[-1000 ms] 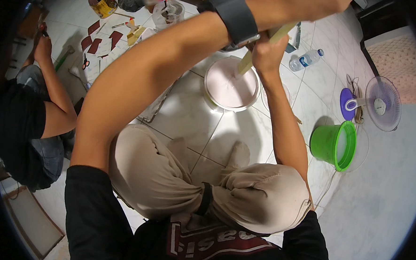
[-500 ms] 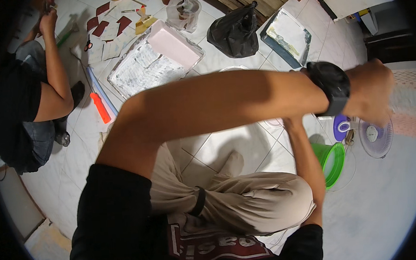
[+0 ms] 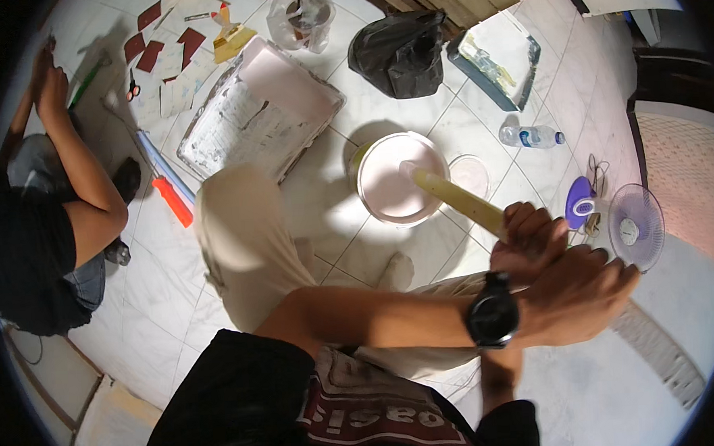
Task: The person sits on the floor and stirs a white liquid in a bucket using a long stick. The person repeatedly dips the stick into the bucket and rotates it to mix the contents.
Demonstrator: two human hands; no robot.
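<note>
A pale yellow stick slants out of a round bucket holding pale pinkish paint. My right hand is wrapped round the stick. Crossing over from the left, my left hand, with a black watch at its wrist, is closed just above the right hand, apparently on the same stick. Past the hands a grey, speckled flat length runs on in line, seemingly the stick's upper end. Its dipped end is hidden in the paint. A round lid lies beside the bucket.
Around me are a paint-smeared tray, black plastic bag, second tray, water bottle and purple fan. Another person sits at left, near scissors and a red-handled tool.
My left arm has swung down toward me, bringing its hand close to the right one. The bucket and stick, hidden behind that arm before, now show.
</note>
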